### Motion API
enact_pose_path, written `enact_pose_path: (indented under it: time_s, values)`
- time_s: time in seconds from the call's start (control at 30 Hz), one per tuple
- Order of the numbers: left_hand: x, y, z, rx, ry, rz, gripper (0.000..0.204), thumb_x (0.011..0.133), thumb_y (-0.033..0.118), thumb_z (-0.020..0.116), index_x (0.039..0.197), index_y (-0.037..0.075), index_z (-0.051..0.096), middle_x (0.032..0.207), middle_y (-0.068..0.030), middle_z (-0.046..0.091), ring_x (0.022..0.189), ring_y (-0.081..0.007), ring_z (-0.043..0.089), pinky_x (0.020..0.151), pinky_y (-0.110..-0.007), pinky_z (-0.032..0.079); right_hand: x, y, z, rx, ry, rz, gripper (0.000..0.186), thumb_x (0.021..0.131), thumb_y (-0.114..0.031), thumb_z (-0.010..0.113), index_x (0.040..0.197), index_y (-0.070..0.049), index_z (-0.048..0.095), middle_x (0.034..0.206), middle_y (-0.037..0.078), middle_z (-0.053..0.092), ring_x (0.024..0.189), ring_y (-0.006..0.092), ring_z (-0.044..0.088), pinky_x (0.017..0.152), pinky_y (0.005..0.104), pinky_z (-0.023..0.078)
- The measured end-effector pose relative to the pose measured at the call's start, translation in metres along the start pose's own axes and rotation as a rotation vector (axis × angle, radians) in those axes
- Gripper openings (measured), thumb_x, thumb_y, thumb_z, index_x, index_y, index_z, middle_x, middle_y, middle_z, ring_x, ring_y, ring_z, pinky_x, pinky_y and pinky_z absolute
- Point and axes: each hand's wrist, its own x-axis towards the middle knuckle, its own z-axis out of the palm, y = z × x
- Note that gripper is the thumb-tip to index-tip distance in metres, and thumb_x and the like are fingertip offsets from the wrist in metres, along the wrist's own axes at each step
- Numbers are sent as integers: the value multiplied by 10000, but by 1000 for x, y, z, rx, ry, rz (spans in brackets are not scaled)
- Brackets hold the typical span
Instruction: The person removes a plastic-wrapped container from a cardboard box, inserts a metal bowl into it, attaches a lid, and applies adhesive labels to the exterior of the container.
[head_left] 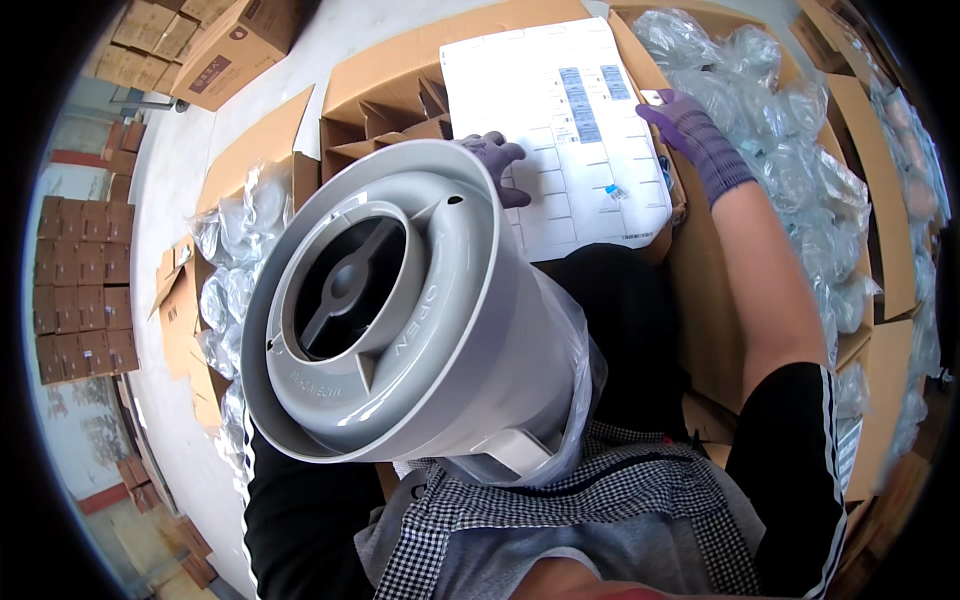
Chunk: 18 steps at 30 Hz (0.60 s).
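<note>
A grey plastic bucket-like container [420,330] fills the middle, tilted, with a round black-centred opening facing up. Clear plastic film [582,370] wraps its lower side, and it rests against my body and left arm. Past its far rim shows my left hand [492,163] in a purple-grey glove, fingers apart over a white label sheet [545,90]. The rest of that hand is behind the container. At the sheet's right edge, my right hand [690,130], in a purple glove, pinches a small white label [653,97]. A few blue printed labels [578,105] are on the sheet.
Beneath the sheet stands an open carton with cardboard dividers [385,115]. Bagged clear items fill a carton [790,150] on the right and another [245,225] on the left. Stacked brown boxes [85,290] line the far left; a closed carton [235,60] sits at the back left.
</note>
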Motion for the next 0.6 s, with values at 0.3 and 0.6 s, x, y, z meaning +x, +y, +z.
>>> enact_pose_path:
  time_s: [0.3,0.6]
  values:
    - [9,-14,21,-155,85,127,601,903,441,721,1422,181,565,1394,-137,552,1294,-314,551,1129,-442,441,24,-30,11,247,-96,267,390,897,-312,717,1136,-30,594,677,41,580,546,143,542,526,326,473]
    - [79,13,-4,-472,364,340,497,935,332,678,1392,165,572,1291,-122,587,1177,-251,620,1055,-394,501,16,-10,35,755,-306,475,277,901,-274,714,718,-140,556,570,-60,428,478,90,391,462,275,351]
